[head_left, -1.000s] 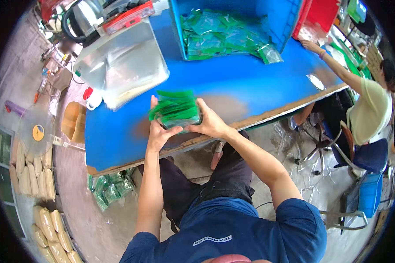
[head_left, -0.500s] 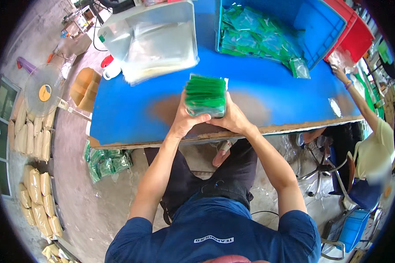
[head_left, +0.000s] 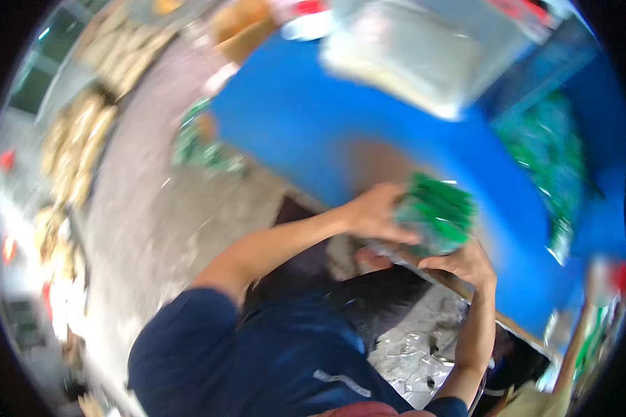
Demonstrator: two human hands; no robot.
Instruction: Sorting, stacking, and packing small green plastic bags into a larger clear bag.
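A thick stack of green and clear plastic packets (head_left: 438, 215) is held between my two hands, just above the near edge of the blue table (head_left: 285, 90). My left hand (head_left: 377, 212) is closed against the stack's left side. From the right and near side, my right hand (head_left: 469, 264) grips it, thumb toward the front. Motion blurs the picture, so single packets in the stack are hard to make out.
Beyond the stack, a whitish bin (head_left: 410, 55) holds clear plastic sheets or bags. Green packets (head_left: 546, 153) fill a blue crate at the right. More green packets (head_left: 205, 142) lie on the floor at left, near tan sacks (head_left: 80, 146). Another person's arm (head_left: 574, 347) shows at lower right.
The view has swung round, so table, bin and crate appear tilted and shifted right. Both hands still hold the green stack, now seen turned and farther right in the picture.
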